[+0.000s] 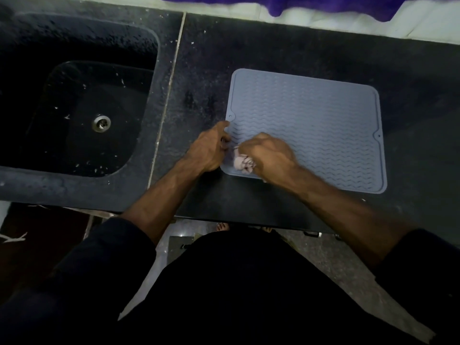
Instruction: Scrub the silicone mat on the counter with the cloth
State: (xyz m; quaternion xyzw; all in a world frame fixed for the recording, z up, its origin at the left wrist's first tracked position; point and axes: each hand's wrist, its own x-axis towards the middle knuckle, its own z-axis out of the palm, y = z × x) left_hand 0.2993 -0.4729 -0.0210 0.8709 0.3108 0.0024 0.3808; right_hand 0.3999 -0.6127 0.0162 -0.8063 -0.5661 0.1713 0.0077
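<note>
**A:** Start at your left. What's over there?

**B:** The dark sink (82, 115), well apart from the work. Next comes your left hand (211, 148), fingers curled at the left edge of the silicone mat (311, 130). It looks to be pinning or pinching that edge, though I can't tell which.

**A:** And the mat itself?

**B:** It lies flat on the black counter (273, 46), right of the sink. I'd judge it light, floppy and grippy underneath, but it can still creep or ripple when you push hard. So hold it by the rim, where your left hand is, not on the wavy ribs.

**A:** The cloth?

**B:** Your right hand (271, 155) is closed around the cloth (242, 165), a small pale wad bunched at the mat's near-left corner and touching it. It's soft, so keep it balled tight to get into the grooves.

**A:** How far along?

**B:** Probably early; the whole right side lies beyond your hand.
</note>
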